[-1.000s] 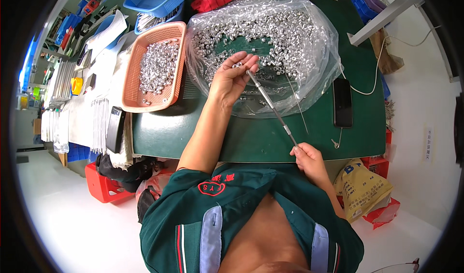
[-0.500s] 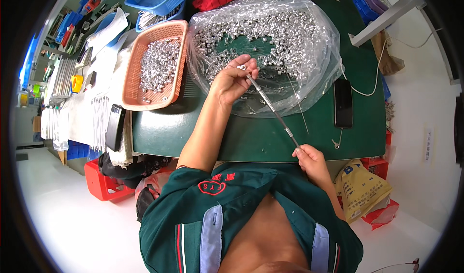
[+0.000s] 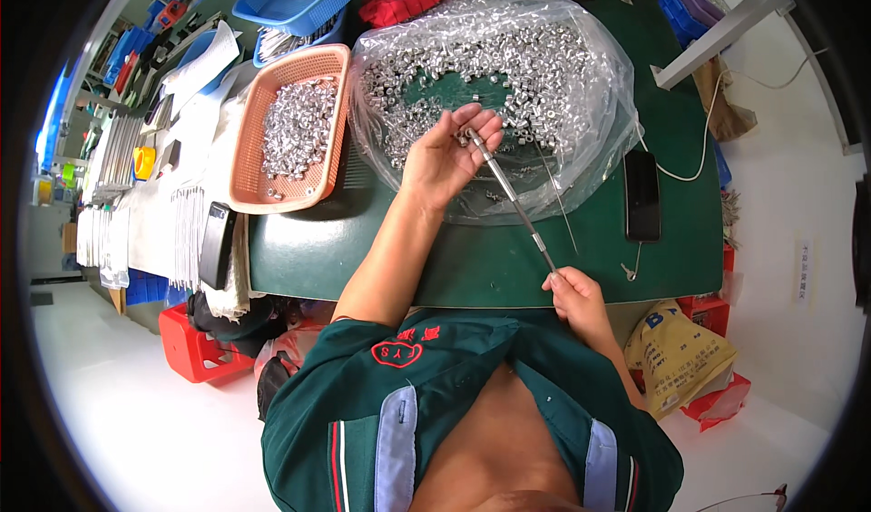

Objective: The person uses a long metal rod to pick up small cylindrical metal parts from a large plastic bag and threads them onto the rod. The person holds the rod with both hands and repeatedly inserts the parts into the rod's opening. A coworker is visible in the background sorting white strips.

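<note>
My left hand [image 3: 445, 160] is palm up over the near side of a clear plastic bag [image 3: 599, 86] full of small silvery metal sleeves [image 3: 544, 49]. Its fingers are loosely curled and apart, and a few small metal pieces [image 3: 464, 137] seem to lie at their base. A thin rod [image 3: 518, 205] with metal sleeves on it slants from those fingers down to my right hand [image 3: 578, 302]. My right hand is closed around the rod's near end, just over the table's front edge.
An orange basket [image 3: 238, 172] of similar sleeves stands left of the bag, with blue baskets [image 3: 299, 2] behind. A phone [image 3: 642, 195] lies on the green table [image 3: 381, 272] at right. Another dark phone-like device [image 3: 216, 240] is at left. A thin wire [image 3: 564, 208] crosses the bag's near edge.
My left hand has opened from a pinch near a small ring, its fingers now spread around the rod's far tip. My right hand has shifted slightly left, still gripping the rod.
</note>
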Demonstrator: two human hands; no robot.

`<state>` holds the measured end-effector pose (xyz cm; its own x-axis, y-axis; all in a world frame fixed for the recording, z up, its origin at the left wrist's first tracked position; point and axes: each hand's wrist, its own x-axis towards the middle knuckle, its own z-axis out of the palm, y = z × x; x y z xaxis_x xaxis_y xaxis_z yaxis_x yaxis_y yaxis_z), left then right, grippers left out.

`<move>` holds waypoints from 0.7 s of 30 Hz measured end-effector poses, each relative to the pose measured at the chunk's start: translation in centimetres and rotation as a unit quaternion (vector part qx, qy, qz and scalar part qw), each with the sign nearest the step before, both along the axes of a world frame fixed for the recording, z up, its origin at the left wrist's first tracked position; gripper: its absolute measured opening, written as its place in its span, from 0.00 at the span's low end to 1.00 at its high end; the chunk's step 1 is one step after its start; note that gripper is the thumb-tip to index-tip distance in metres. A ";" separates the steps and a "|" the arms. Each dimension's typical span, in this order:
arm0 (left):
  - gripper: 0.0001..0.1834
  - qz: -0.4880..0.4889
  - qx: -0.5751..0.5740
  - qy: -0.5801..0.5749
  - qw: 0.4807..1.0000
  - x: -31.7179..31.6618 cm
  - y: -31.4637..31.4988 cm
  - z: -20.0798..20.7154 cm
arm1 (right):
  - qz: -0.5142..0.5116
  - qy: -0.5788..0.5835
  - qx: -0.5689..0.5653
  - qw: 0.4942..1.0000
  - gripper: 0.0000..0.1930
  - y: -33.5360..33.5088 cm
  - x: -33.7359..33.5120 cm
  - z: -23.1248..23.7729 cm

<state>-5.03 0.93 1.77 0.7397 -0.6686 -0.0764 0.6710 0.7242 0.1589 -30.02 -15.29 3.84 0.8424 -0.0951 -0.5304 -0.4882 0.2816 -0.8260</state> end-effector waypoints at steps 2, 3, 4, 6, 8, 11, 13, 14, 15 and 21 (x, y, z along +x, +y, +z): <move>0.21 0.006 -0.004 0.001 1.000 0.1 0.1 0.3 | -0.001 0.002 -0.005 1.000 0.09 -0.1 -0.1 -0.1; 0.22 0.014 0.005 -0.009 1.000 0.1 0.1 0.1 | -0.002 0.000 -0.004 1.000 0.09 -0.1 -0.1 0.1; 0.23 0.023 0.015 -0.018 0.999 0.1 0.2 0.1 | -0.003 -0.001 -0.003 1.000 0.09 -0.1 -0.1 0.3; 0.23 0.026 0.029 -0.022 0.999 0.2 0.1 0.1 | -0.002 -0.005 -0.004 1.000 0.09 -0.2 -0.2 0.4; 0.22 0.030 0.049 -0.028 0.998 0.2 0.0 0.2 | 0.002 -0.010 -0.006 1.000 0.09 -0.2 -0.3 0.3; 0.21 0.034 0.085 -0.045 0.995 0.2 -0.1 0.7 | -0.001 -0.012 -0.001 1.000 0.08 -0.2 -0.3 -0.2; 0.21 0.037 0.113 -0.061 0.991 0.1 0.0 0.5 | 0.001 -0.008 -0.002 1.000 0.09 -0.1 -0.3 -0.1; 0.21 0.028 0.114 -0.060 0.991 0.2 0.0 0.4 | 0.002 -0.007 -0.003 1.000 0.09 -0.1 -0.3 0.0; 0.22 0.018 0.115 -0.058 0.992 0.3 0.1 0.2 | 0.006 -0.003 -0.008 1.000 0.09 -0.1 -0.3 0.0; 0.24 -0.019 0.106 -0.028 0.994 0.6 0.5 -0.2 | 0.016 0.006 -0.063 0.998 0.09 -0.2 -0.7 -0.2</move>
